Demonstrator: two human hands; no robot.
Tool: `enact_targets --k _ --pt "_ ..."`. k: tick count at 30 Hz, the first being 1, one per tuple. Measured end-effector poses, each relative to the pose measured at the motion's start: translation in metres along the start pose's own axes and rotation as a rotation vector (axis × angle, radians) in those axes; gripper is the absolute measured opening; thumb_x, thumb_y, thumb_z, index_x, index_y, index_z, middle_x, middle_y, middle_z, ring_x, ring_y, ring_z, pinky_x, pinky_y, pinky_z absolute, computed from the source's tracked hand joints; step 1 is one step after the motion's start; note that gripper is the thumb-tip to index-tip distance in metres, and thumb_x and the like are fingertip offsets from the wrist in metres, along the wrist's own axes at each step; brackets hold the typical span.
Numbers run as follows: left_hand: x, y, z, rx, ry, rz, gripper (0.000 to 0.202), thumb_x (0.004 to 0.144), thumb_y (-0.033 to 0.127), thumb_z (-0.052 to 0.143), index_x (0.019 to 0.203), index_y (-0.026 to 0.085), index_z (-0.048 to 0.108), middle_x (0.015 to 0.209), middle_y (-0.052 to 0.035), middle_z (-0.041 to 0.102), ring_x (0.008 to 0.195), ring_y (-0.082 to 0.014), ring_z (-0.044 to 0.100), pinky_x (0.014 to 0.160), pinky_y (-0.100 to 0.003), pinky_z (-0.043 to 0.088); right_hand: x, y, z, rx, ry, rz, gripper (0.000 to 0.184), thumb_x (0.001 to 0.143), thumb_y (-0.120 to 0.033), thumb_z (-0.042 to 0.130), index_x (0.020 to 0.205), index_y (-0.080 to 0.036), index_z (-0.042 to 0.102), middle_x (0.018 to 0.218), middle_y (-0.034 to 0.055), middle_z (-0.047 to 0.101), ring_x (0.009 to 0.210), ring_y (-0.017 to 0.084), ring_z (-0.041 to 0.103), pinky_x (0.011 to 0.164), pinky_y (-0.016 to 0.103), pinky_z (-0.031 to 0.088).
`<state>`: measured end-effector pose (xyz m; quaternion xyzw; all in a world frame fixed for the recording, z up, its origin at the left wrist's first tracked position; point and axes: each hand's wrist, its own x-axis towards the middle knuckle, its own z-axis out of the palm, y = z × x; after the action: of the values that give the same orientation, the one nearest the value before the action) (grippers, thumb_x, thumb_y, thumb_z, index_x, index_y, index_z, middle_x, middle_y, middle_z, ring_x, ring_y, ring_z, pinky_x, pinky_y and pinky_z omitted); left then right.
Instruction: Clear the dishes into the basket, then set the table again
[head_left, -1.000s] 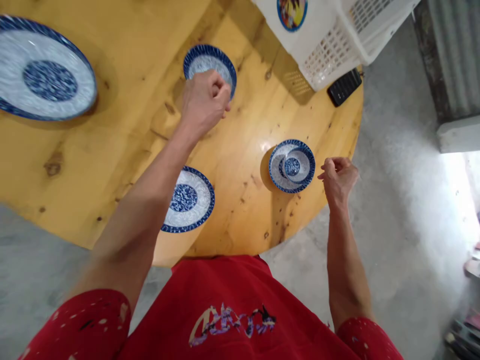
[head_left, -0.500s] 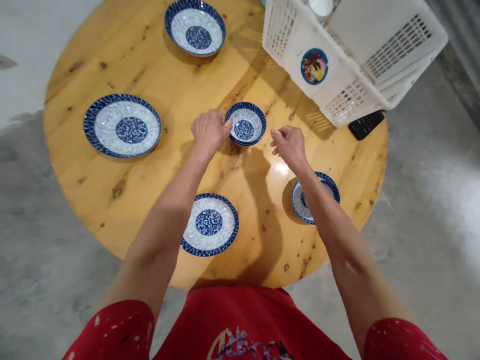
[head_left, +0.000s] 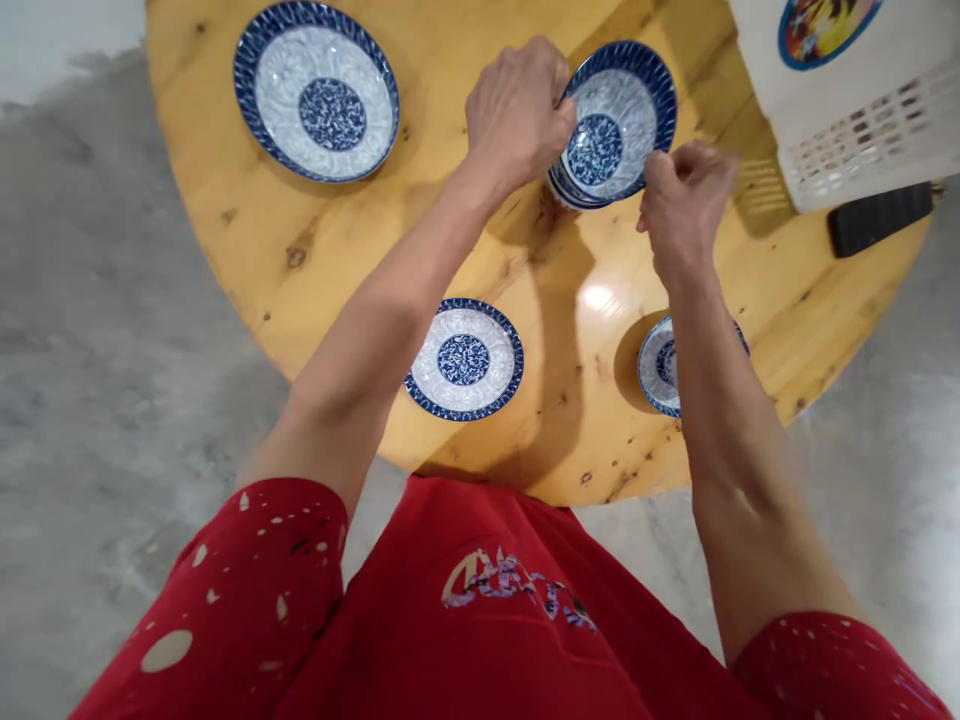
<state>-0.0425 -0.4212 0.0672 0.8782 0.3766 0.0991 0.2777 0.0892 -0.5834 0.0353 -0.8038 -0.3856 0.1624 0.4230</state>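
A small stack of blue-and-white bowls stands on the round wooden table [head_left: 525, 270]. My left hand [head_left: 517, 110] grips the left rim of the top bowl [head_left: 615, 120], which is tilted up off the stack. My right hand [head_left: 686, 205], fingers curled and slightly blurred, pinches the bowl's right lower rim. A small blue-and-white plate [head_left: 465, 360] lies near the front edge, between my forearms. Another small dish [head_left: 658, 365] sits at the right, half hidden by my right forearm.
A larger blue-and-white plate [head_left: 319, 90] lies at the far left of the table. A white plastic crate [head_left: 847, 100] with a round sticker stands at the back right, with a black flat object [head_left: 881, 215] beside it. Grey concrete floor surrounds the table.
My left hand has closed on the top bowl's rim and tilted it up. My right hand has come in to its right rim. The camera has shifted nearer and rightward.
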Motion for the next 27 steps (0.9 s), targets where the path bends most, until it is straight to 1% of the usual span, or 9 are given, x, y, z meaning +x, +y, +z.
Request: enact_targets --k 2,3,7,10,13,16,19,22,27 --pt "-0.026 -0.004 -0.018 -0.020 0.000 0.064 0.012 0.082 0.028 0.053 0.075 0.022 0.061 0.079 -0.0036 0.061 0.087 -0.0212 0.061 0.072 -0.032 0.039 -0.027 -0.026 -0.004 -0.025 0.169 0.029 0.041 0.096 -0.033 0.057 0.060 -0.030 0.038 0.054 -0.0035 0.041 0.048 0.010 0.038 0.044 0.028 0.030" --pt "-0.043 -0.009 -0.026 -0.036 -0.025 0.095 0.015 0.082 0.029 0.054 0.070 0.021 0.058 0.074 -0.0028 0.059 0.080 -0.0188 0.059 0.069 -0.031 0.037 -0.043 -0.038 -0.005 -0.031 0.179 0.040 0.041 0.094 -0.031 0.059 0.059 -0.029 0.040 0.054 -0.0031 0.042 0.047 0.010 0.038 0.044 0.029 0.029" --pt "-0.117 -0.039 -0.044 -0.102 -0.151 0.089 0.025 0.082 0.027 0.054 0.059 0.019 0.050 0.057 -0.0009 0.049 0.063 -0.0146 0.050 0.059 -0.030 0.030 -0.115 -0.067 0.010 0.007 0.056 0.095 0.041 0.092 -0.029 0.061 0.056 -0.024 0.042 0.051 -0.0044 0.041 0.049 0.009 0.037 0.049 0.027 0.031" --pt "-0.166 -0.065 -0.046 -0.132 -0.251 0.075 0.028 0.084 0.029 0.053 0.058 0.019 0.049 0.052 0.0005 0.045 0.058 -0.0130 0.045 0.058 -0.029 0.029 -0.166 -0.068 0.034 0.064 -0.024 0.163 0.038 0.090 -0.031 0.059 0.057 -0.022 0.043 0.052 -0.0054 0.040 0.050 0.009 0.038 0.050 0.025 0.031" --pt "-0.199 -0.088 -0.043 -0.123 -0.334 0.067 0.030 0.084 0.031 0.052 0.057 0.019 0.049 0.048 0.0017 0.043 0.053 -0.0119 0.041 0.056 -0.029 0.028 -0.206 -0.063 0.058 0.088 -0.062 0.238 0.038 0.087 -0.033 0.059 0.056 -0.022 0.042 0.050 -0.0059 0.038 0.049 0.010 0.036 0.049 0.025 0.029" --pt "-0.214 -0.105 -0.036 -0.084 -0.383 0.075 0.030 0.084 0.032 0.051 0.057 0.020 0.050 0.049 0.0012 0.045 0.051 -0.0123 0.040 0.057 -0.030 0.027 -0.229 -0.059 0.076 0.088 -0.075 0.291 0.037 0.086 -0.034 0.058 0.055 -0.023 0.040 0.050 -0.0057 0.038 0.049 0.010 0.036 0.049 0.025 0.029" --pt "-0.218 -0.116 -0.028 -0.034 -0.378 0.089 0.028 0.084 0.032 0.051 0.060 0.020 0.055 0.052 -0.0008 0.051 0.056 -0.0148 0.048 0.060 -0.030 0.030 -0.241 -0.058 0.087 0.050 -0.085 0.314 0.037 0.085 -0.037 0.057 0.056 -0.023 0.040 0.050 -0.0051 0.039 0.051 0.012 0.039 0.049 0.025 0.031" --pt "-0.221 -0.122 -0.025 0.012 -0.383 0.092 0.026 0.086 0.032 0.050 0.066 0.020 0.062 0.058 -0.0032 0.058 0.064 -0.0174 0.055 0.063 -0.030 0.033 -0.247 -0.057 0.093 0.020 -0.101 0.327 0.036 0.085 -0.039 0.057 0.057 -0.024 0.040 0.049 -0.0047 0.040 0.052 0.013 0.041 0.049 0.026 0.032" --pt "-0.225 -0.124 -0.029 0.068 -0.432 0.055 0.029 0.088 0.034 0.047 0.081 0.018 0.071 0.075 -0.0083 0.068 0.079 -0.0221 0.062 0.069 -0.032 0.036 -0.253 -0.059 0.098 0.018 -0.111 0.335 0.035 0.086 -0.040 0.056 0.058 -0.024 0.041 0.050 -0.0045 0.042 0.052 0.013 0.043 0.050 0.026 0.034"
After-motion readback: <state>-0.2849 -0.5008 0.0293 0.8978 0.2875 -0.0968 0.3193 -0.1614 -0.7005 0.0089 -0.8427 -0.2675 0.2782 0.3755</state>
